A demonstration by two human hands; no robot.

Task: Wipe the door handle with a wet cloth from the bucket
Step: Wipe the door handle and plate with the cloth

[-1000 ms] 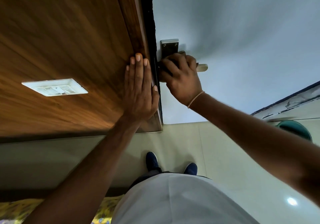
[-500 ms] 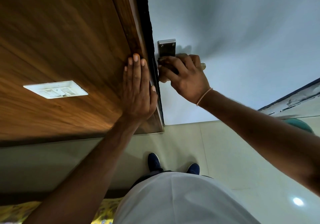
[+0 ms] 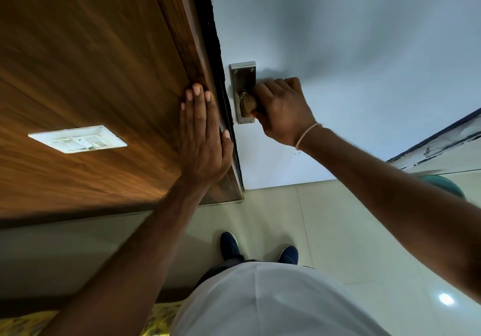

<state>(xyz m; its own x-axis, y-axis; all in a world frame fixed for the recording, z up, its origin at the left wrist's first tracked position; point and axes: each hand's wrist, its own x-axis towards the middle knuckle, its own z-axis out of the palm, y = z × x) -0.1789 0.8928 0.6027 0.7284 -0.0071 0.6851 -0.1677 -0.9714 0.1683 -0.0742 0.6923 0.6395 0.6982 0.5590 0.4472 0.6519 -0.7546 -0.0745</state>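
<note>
A steel backplate [image 3: 243,75] sits on the white door [image 3: 351,49], close to its edge. The brass-coloured root of the door handle [image 3: 247,104] shows in front of the plate. My right hand [image 3: 283,109] is shut around the handle's lever, which is hidden inside the fist. No cloth shows in or around that hand. My left hand [image 3: 203,137] lies flat with fingers together on the wooden panel [image 3: 91,62], beside the door's edge. A green round bucket [image 3: 446,186] peeks out behind my right forearm on the floor.
A white switch plate [image 3: 78,139] is set into the wooden panel to the left. My two blue shoes [image 3: 229,246] stand on pale floor tiles [image 3: 338,231] below the door. Yellow patterned fabric [image 3: 26,322] lies at the bottom left.
My right hand has slid to the right along the handle, uncovering its root and the lower plate while covering the lever's tip. My left hand stays pressed on the panel.
</note>
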